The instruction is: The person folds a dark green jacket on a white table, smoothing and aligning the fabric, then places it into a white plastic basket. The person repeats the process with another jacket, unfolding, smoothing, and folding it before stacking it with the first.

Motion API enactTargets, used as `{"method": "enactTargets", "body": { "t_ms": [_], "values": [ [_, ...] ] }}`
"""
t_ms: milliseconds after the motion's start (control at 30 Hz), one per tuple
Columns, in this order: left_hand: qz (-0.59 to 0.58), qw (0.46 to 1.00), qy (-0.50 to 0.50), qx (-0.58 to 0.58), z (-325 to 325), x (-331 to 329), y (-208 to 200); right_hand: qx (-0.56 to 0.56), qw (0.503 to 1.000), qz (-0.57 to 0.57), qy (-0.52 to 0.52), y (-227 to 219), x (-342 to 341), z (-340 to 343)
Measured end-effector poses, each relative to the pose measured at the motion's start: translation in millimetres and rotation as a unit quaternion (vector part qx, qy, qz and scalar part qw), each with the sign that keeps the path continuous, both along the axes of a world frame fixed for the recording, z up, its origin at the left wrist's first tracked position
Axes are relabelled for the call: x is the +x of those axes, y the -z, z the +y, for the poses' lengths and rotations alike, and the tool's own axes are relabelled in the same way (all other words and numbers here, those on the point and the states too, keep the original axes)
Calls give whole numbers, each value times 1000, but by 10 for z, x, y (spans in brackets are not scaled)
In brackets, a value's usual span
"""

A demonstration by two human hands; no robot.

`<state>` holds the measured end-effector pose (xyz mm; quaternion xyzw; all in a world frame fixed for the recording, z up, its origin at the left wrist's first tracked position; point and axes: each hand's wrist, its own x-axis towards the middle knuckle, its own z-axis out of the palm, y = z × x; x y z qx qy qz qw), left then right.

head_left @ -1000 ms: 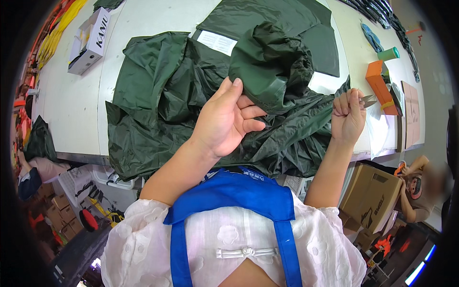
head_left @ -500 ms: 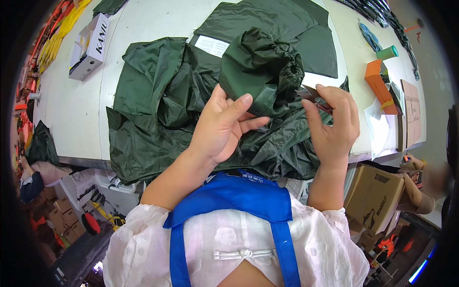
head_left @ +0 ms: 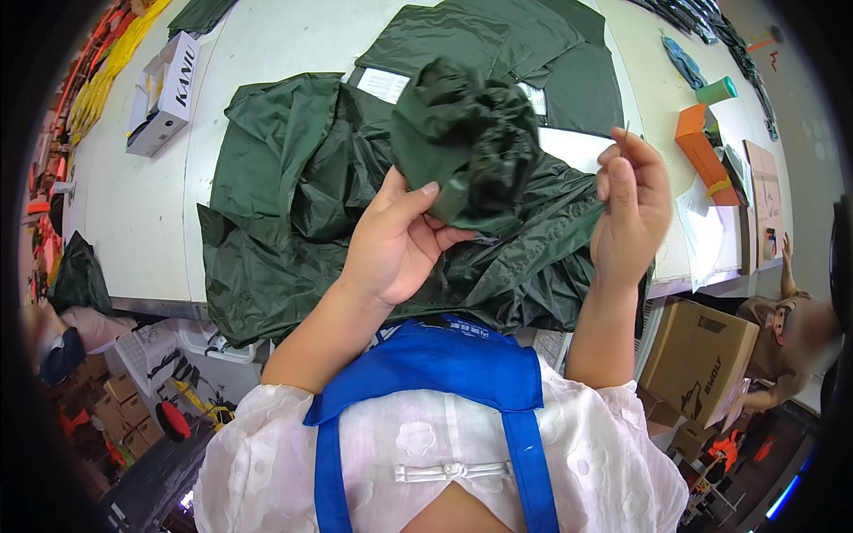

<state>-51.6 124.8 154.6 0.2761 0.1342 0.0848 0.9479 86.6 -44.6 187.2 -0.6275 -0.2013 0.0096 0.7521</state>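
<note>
My left hand (head_left: pixel 391 235) grips the lower edge of a dark green drawstring pouch (head_left: pixel 440 133), thumb in front and fingers beneath. The pouch's gathered mouth faces right and is blurred. To the right and apart from it, my right hand (head_left: pixel 633 200) is closed around small thread snips (head_left: pixel 627 131); only a thin tip shows above the fingers, and the rest is hidden. Below both hands a large crumpled dark green sheet of fabric (head_left: pixel 284 169) spreads over the table and droops over its near edge.
Folded green fabric (head_left: pixel 498 40) lies at the far side of the white table (head_left: pixel 235 53). A white box (head_left: pixel 169 93) stands left; an orange box (head_left: pixel 702 151) and a green roll (head_left: pixel 716 91) sit right. Below the right edge, another person (head_left: pixel 773 324) is beside a large carton (head_left: pixel 702 355).
My right hand has drawn away from the pouch, up and right, and the snips' blades have turned upward. The pouch has shifted slightly left. The other person at right has raised an arm.
</note>
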Motion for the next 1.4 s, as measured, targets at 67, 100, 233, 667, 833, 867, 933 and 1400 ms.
{"method": "enactTargets", "body": {
  "t_ms": [67,100,233,667,833,867,933,1400],
  "values": [
    [-11,999,1,-46,19,-19,25,6,991,72,-110,85,18,-25],
    [-8,998,4,-59,27,-23,30,-17,987,105,-120,92,-51,34],
    [9,994,33,-106,69,-46,42,-38,969,172,-173,54,-265,259],
    [51,998,-31,28,25,-76,77,-218,947,-232,-39,-104,-436,177],
    [45,998,-32,16,35,-75,151,139,963,42,-229,-115,-386,38],
    [49,998,-32,19,31,-75,148,199,944,50,-259,-92,-353,50],
    [58,998,-31,25,18,-75,137,-55,974,-160,-151,-94,-347,113],
    [87,987,-68,119,65,-56,174,80,968,30,-235,-8,-320,95]
  ]
}}
